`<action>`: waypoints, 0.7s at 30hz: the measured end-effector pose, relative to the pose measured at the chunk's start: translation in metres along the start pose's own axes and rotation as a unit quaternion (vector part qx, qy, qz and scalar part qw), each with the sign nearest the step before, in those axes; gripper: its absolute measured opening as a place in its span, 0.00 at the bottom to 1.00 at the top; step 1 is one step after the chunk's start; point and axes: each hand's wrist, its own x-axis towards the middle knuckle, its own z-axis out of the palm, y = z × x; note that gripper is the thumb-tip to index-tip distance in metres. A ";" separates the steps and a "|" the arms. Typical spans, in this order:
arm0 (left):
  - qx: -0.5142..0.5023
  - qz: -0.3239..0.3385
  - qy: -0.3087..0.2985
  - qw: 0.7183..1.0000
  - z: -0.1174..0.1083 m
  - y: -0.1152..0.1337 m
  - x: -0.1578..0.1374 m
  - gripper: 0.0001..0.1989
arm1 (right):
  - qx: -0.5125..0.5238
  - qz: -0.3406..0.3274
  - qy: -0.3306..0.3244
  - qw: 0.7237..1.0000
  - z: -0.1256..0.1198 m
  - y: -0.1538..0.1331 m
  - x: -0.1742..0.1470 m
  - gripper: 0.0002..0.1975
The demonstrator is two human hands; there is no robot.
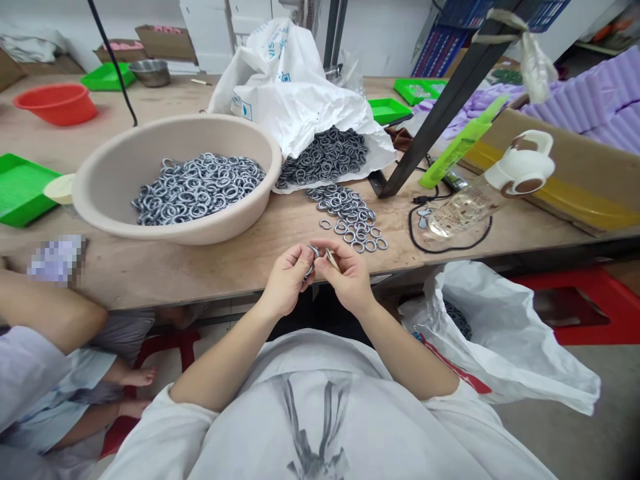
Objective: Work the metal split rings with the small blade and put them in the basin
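Close together at the table's front edge, my two hands are closed. My left hand (289, 280) pinches a grey metal ring (311, 261) between thumb and fingers. In my right hand (349, 275) is a thin tan tool (333, 261), its tip pointing toward the ring; its exact kind is too small to make out. Just beyond my hands lies a loose spread of grey rings (353, 217). It runs back to a heap of rings (330, 157) in the mouth of a white sack (320, 100). Left of that, a large beige basin (200, 230) holds many more rings.
A black metal post (430, 120) rises from the table, with a drink bottle (465, 203) and a black cable (453, 251) to its right. An open white bag (510, 340) with rings inside stands low at right. Another person's arm (45, 310) is at left.
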 end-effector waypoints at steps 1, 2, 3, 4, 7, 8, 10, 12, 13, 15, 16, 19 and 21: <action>0.015 0.003 -0.010 1.000 -0.002 0.000 -0.001 0.22 | -0.006 -0.002 -0.023 1.000 -0.003 -0.002 0.001 0.21; 0.028 0.006 -0.020 0.999 -0.004 0.001 -0.001 0.23 | -0.010 -0.002 -0.048 0.999 -0.007 -0.003 0.002 0.20; 0.035 0.005 -0.027 0.999 -0.006 0.003 -0.002 0.23 | -0.011 -0.001 -0.070 0.997 -0.011 -0.005 0.004 0.19; 0.034 0.000 -0.033 0.999 -0.006 0.004 -0.003 0.24 | -0.013 0.001 -0.085 0.996 -0.014 -0.006 0.006 0.18; -0.010 -0.036 -0.044 0.998 -0.001 0.010 -0.006 0.26 | -0.036 -0.024 -0.071 0.997 -0.015 -0.009 0.006 0.16; -0.033 -0.054 -0.045 0.997 0.002 0.012 -0.008 0.27 | -0.049 -0.042 -0.054 0.997 -0.012 -0.009 0.005 0.15; -0.077 -0.093 -0.043 0.992 0.008 0.015 -0.011 0.27 | -0.050 -0.053 -0.029 0.997 -0.006 -0.009 0.003 0.15; -0.104 -0.114 -0.044 0.987 0.011 0.017 -0.015 0.26 | -0.013 -0.006 -0.024 1.000 -0.001 -0.010 0.003 0.19; -0.106 -0.112 -0.048 0.987 0.012 0.018 -0.016 0.26 | 0.012 0.026 -0.025 0.999 0.000 -0.010 0.004 0.21; -0.094 -0.096 -0.059 0.989 0.011 0.019 -0.019 0.25 | 0.034 0.059 -0.019 0.998 0.000 -0.012 0.007 0.23; -0.088 -0.087 -0.060 0.990 0.010 0.020 -0.019 0.25 | 0.019 0.048 -0.015 0.999 -0.001 -0.014 0.008 0.22; -0.097 -0.081 -0.045 0.991 0.006 0.023 -0.018 0.25 | -0.113 -0.054 -0.032 0.992 -0.005 -0.022 0.005 0.18; -0.113 -0.089 -0.028 0.989 0.005 0.025 -0.017 0.26 | -0.201 -0.117 -0.060 0.971 -0.006 -0.027 0.000 0.18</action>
